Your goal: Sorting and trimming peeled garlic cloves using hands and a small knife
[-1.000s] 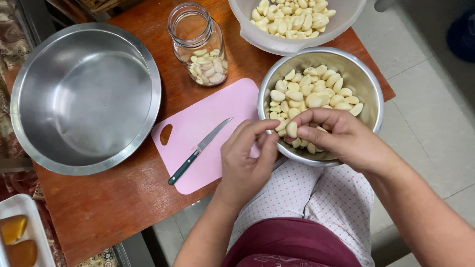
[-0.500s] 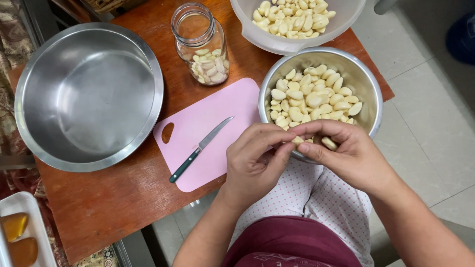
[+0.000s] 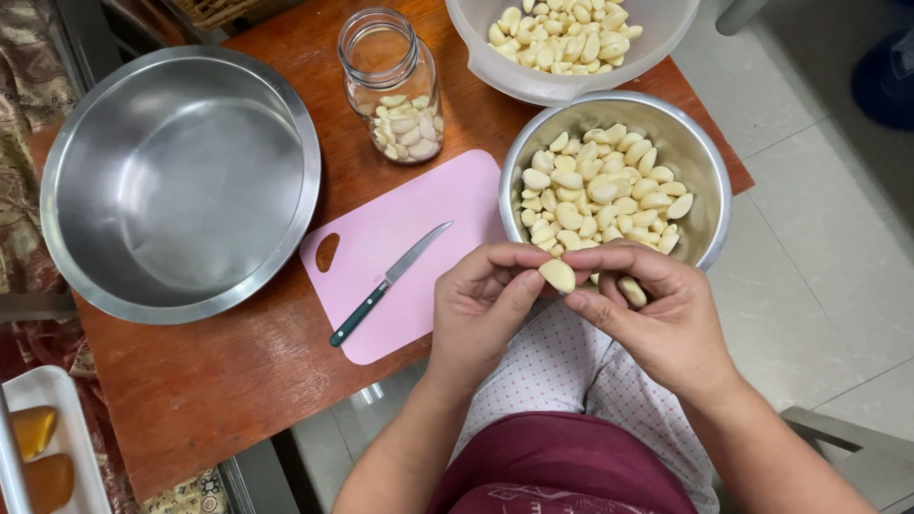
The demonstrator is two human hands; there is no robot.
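Peeled garlic clove (image 3: 557,275) pinched between left hand (image 3: 481,319) and right hand (image 3: 657,314) fingertips — light, firm, probably slick — best gripped mid-body.

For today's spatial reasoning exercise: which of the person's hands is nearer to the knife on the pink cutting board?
Left. The left hand is just right of the knife; the right hand lies farther right.

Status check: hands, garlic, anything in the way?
Left hand and right hand both pinch one peeled garlic clove. Right hand also cups a second clove. Nothing in the way.
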